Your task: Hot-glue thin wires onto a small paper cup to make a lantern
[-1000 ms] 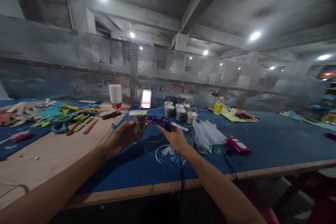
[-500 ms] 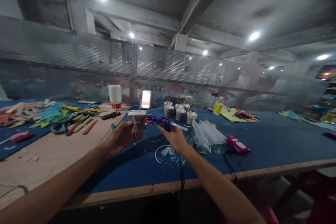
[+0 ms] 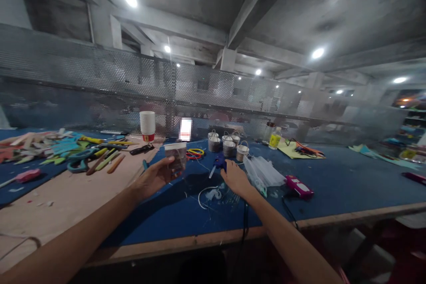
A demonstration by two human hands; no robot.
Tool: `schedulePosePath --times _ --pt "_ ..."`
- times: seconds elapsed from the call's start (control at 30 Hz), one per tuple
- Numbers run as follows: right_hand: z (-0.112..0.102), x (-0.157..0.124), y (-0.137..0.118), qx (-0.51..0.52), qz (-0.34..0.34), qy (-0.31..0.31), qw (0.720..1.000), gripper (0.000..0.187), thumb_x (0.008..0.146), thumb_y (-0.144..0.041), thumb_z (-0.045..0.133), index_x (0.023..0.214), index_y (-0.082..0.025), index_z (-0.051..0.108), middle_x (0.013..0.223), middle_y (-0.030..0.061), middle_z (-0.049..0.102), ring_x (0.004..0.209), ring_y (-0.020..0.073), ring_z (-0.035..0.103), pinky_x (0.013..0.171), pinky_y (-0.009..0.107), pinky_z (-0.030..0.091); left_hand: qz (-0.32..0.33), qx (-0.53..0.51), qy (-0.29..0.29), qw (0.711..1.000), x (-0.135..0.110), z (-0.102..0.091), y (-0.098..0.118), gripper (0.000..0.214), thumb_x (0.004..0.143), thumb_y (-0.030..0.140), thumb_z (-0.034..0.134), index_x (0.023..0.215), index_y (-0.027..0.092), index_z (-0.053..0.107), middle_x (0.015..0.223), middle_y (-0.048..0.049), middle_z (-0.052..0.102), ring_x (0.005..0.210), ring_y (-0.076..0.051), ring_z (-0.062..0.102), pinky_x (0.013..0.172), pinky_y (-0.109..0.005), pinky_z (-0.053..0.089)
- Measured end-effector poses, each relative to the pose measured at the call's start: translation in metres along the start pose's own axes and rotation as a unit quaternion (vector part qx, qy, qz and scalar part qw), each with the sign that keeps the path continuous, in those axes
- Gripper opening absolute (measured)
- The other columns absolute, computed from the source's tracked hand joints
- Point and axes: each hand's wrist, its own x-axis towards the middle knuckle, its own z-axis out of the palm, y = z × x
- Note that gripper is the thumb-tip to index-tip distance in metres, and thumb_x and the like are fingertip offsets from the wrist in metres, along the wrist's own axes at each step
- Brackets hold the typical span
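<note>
Brown-sided and white-rimmed, a cup (image 3: 175, 156) is held upright in a worker's left hand (image 3: 156, 174), thumb and fingers closed around its wall, above the blue-covered worktable (image 3: 336, 182). The right hand (image 3: 237, 178) grips a blue hot glue gun (image 3: 219, 160), its handle mostly hidden by the fingers and its clear glue stick (image 3: 212, 171) jutting toward the near edge; whether the gun rests on the surface cannot be told. Red and yellow loops (image 3: 196, 152) lie just beside the cup. Behind the gun, toward the far edge, stands a cluster of small handled buckets (image 3: 228, 147). Clear plastic bags (image 3: 266, 171) lie right of the right hand, with a magenta box (image 3: 299, 186) just beyond. Near the far edge are stacked white paper cups (image 3: 147, 124), at left, and a yellow-labelled bottle (image 3: 275, 139), at right. Teal-handled scissors (image 3: 78, 167) lie among coloured scraps (image 3: 60, 147) toward the left end.
</note>
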Motion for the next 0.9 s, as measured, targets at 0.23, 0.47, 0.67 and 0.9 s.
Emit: schedulePosePath --times 0.23,0.47,0.67,0.9 --pt "0.024 -0.006 0.019 -0.128 -0.001 -0.009 0.992 0.032 0.099 -0.026 0.053 0.125 -0.01 0.064 0.126 0.0229 0.066 0.118 0.0367 0.062 0.098 0.049 0.046 0.005 0.011 -0.008 1.0 0.001 -0.001 -0.002 0.03 0.087 0.025 0.079 0.116 0.019 0.076 0.108 -0.0093 0.082 0.092 -0.02 0.075 0.081 -0.031 0.056" --pt "-0.01 0.005 -0.027 0.183 -0.097 0.013 0.978 0.026 0.102 -0.035 0.059 0.119 -0.017 0.066 0.118 0.0115 0.072 0.112 0.0239 0.067 0.099 0.039 0.049 0.042 0.077 0.01 0.996 0.003 0.002 -0.008 0.04 0.079 0.033 0.087 0.116 0.021 0.076 0.121 -0.0113 0.078 0.11 -0.027 0.07 0.094 -0.037 0.052" --pt "-0.009 0.018 -0.09 0.428 -0.155 0.039 0.89 0.034 0.089 -0.046 0.075 0.106 -0.018 0.064 0.105 0.0069 0.074 0.1 0.021 0.07 0.092 0.034 0.054 0.055 0.117 0.004 0.992 0.009 -0.001 -0.013 0.053 0.076 0.034 0.089 0.125 0.022 0.073 0.135 -0.0148 0.07 0.118 -0.029 0.065 0.093 -0.038 0.048" --pt "0.005 0.024 -0.09 0.493 -0.136 0.045 0.858 0.018 0.088 -0.037 0.069 0.089 -0.019 0.063 0.091 0.003 0.073 0.088 0.0189 0.069 0.088 0.032 0.054 0.048 0.128 0.015 0.99 0.01 0.0 -0.015 0.052 0.077 0.033 0.089 0.125 0.021 0.072 0.133 -0.0158 0.072 0.119 -0.032 0.067 0.092 -0.039 0.048"
